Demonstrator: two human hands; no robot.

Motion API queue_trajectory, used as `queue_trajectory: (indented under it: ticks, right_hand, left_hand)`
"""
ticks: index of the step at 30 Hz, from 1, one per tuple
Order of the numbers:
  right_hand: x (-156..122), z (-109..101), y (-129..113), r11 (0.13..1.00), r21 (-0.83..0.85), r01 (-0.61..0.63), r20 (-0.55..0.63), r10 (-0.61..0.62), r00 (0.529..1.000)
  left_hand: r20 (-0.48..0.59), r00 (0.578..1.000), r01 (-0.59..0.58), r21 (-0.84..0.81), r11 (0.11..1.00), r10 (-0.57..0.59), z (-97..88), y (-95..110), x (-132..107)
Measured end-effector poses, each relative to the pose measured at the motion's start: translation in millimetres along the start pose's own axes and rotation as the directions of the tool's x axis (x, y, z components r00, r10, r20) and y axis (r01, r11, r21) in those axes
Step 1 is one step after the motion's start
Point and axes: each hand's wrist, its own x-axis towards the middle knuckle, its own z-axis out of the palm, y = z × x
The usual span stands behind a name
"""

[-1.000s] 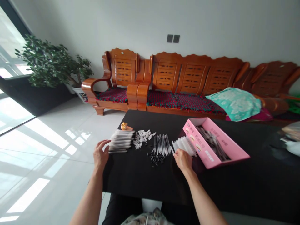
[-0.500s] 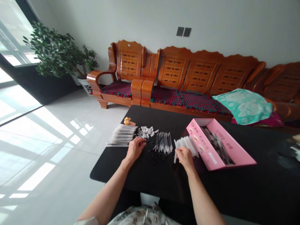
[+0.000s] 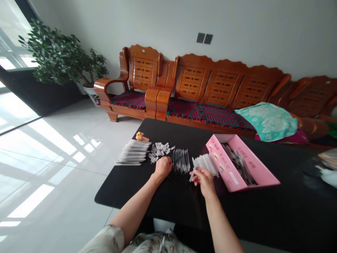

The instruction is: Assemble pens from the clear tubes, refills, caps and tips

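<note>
My right hand (image 3: 204,180) pinches a translucent white pen barrel (image 3: 192,174) at the near left edge of a row of similar barrels (image 3: 206,162). At the left side of a row of thin dark-filled pen refills (image 3: 181,160), my left hand (image 3: 163,167) is closed, its fingertips turned away and hidden. Small black plugs (image 3: 177,176) lie loose just below the refills. Short white pen caps (image 3: 159,150) are scattered behind my left hand. A stack of white pens (image 3: 133,153) rests farther left.
A pink box (image 3: 256,171) holding dark slender pieces stands right of the barrels. A small yellow figurine (image 3: 140,135) sits at the back left of the black table (image 3: 168,202). Beyond are a wooden sofa (image 3: 193,80), a turquoise cloth (image 3: 271,121) and a potted plant (image 3: 63,59).
My left hand has moved right, from beside the caps to the refills. My right hand has drawn one barrel slightly left, away from the row. The view has shifted a little.
</note>
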Motion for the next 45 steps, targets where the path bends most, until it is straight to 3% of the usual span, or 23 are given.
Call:
queue_trajectory:
  ticks: [7,14,20,33,41,45]
  right_hand:
    - [7,12,-12,0.984,0.172,0.051,-0.022,-0.048,0.999]
    - [23,34,-54,0.916,0.325,0.234,-0.088,-0.217,0.972]
    - [26,42,-63,0.905,0.312,0.288,-0.075,-0.279,0.957]
    - [25,41,-44,0.946,0.246,0.211,-0.024,-0.212,0.977]
    - [8,59,-22,0.955,0.294,0.048,0.085,-0.076,0.993]
    - [7,55,-17,0.912,0.4,-0.087,0.133,0.036,0.99]
  left_hand:
    - [-0.122,0.993,-0.024,-0.144,0.989,0.006,-15.5,-2,-11]
    - [-0.087,0.982,-0.186,-0.397,0.898,0.165,-33.7,0,-38]
    - [-0.076,0.983,-0.184,-0.424,0.887,0.168,-38.9,-2,-47]
    - [-0.056,0.987,-0.161,-0.405,0.9,0.151,-41.0,2,-49]
    - [-0.08,0.989,-0.145,-0.607,0.781,0.121,-38.1,15,-50]
    - [-0.105,0.994,-0.093,-0.712,0.696,0.026,-36.6,2,-43]
